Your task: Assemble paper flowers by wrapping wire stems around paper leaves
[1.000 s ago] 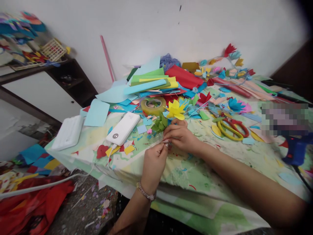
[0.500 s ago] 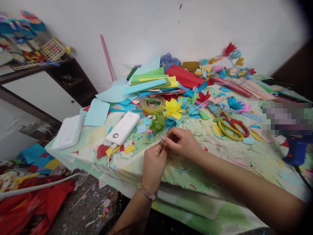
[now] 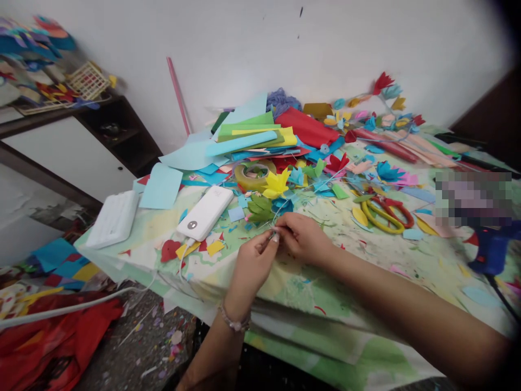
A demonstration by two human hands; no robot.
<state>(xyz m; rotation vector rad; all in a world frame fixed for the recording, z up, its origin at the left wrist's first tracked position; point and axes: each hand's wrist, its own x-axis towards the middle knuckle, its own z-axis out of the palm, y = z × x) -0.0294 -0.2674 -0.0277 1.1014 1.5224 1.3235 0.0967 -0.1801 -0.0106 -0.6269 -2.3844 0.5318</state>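
Note:
My left hand [image 3: 253, 263] and my right hand [image 3: 304, 238] meet near the table's front edge, both with fingertips pinched together. Between them are the thin pale stems [image 3: 278, 213] of a bunch of paper flowers. Beyond my fingers spread the flower heads: a yellow paper flower [image 3: 277, 183], a green one [image 3: 260, 208] and a dark blue one [image 3: 282, 206]. A light blue flower [image 3: 298, 176] shows behind them. My fingers hide the stems' lower ends. A bracelet circles my left wrist.
Left of my hands lie a white power bank [image 3: 207, 213] with a cable and another white device [image 3: 114, 220]. A tape roll [image 3: 244, 176] and coloured paper sheets [image 3: 244, 144] stand behind. Yellow-handled scissors [image 3: 380, 221] and a blue glue gun [image 3: 490, 247] are at right, among paper scraps.
The flower heads have turned and shifted, the yellow one slightly left, and the light blue one now shows. My left hand has rotated, its thumb now up at the stems.

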